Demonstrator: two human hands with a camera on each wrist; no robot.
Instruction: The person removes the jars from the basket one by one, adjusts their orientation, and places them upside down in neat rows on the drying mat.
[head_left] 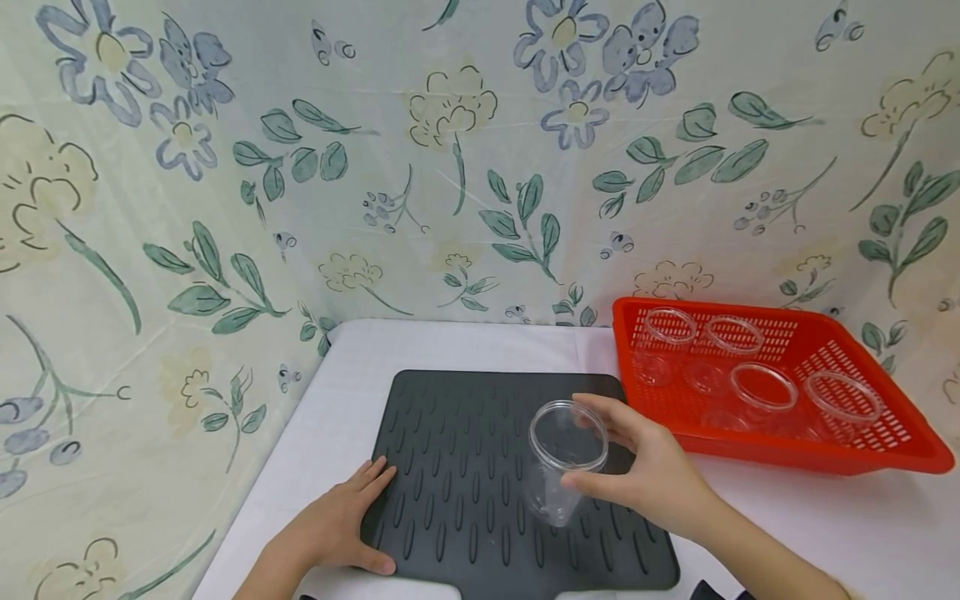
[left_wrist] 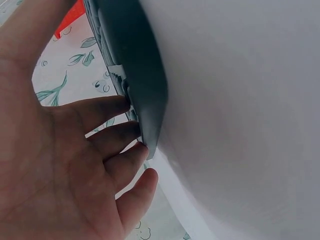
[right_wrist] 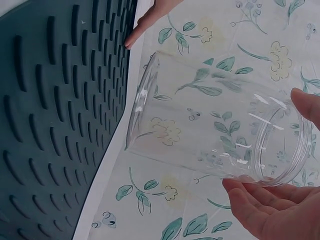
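Observation:
A clear plastic jar (right_wrist: 200,117), lidless, is gripped near its threaded rim by my right hand (head_left: 637,467). Thumb and fingers hold it from opposite sides. In the right wrist view, a gap shows between the jar's base and the dark ridged mat (head_left: 465,467), so it hangs above the mat. My left hand (head_left: 330,521) lies at the mat's left edge with fingers extended. In the left wrist view, the fingertips (left_wrist: 142,150) touch the mat's edge.
A red plastic basket (head_left: 847,458) at the right holds several clear jars (head_left: 765,387) standing upright. White cloth (head_left: 450,342) covers the table. A flowered curtain (head_left: 420,167) hangs behind and at the left. Pale flat objects (head_left: 397,590) lie at the front edge.

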